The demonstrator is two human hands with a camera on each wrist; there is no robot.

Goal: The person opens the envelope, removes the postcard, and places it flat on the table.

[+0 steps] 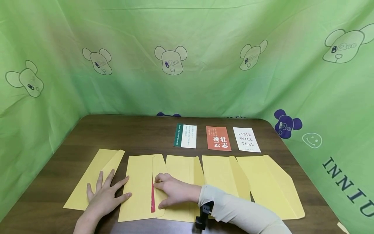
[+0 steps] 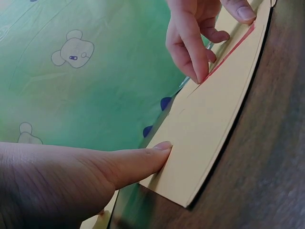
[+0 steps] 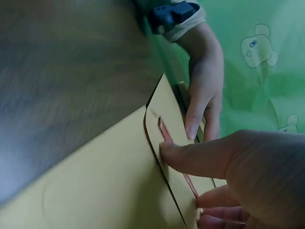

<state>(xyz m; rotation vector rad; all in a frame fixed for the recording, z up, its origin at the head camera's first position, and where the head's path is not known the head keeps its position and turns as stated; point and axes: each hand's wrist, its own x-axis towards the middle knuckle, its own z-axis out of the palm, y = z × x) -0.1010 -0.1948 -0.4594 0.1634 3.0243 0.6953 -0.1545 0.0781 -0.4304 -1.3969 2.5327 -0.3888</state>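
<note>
A yellow envelope (image 1: pixel 137 188) lies flat at the centre left, with a red card (image 1: pixel 153 198) showing as a thin strip along its opening. My right hand (image 1: pixel 176 190) is over the flap side. In the left wrist view its index fingertip touches one end of the red strip and its thumb lies near the other. On the envelope's left edge rest the thumb and index finger of my left hand (image 1: pixel 103 198). The other left fingers spread over a second yellow envelope (image 1: pixel 84 182). Most of the red card is hidden inside the envelope.
Several more yellow envelopes, including one at the far right (image 1: pixel 274 185), line the front of the brown table (image 1: pixel 140 133). Behind them lie a green-and-white card (image 1: pixel 187 136), an orange-red card (image 1: pixel 217 138) and a white card (image 1: pixel 246 139). A green curtain (image 1: pixel 204 91) surrounds the back.
</note>
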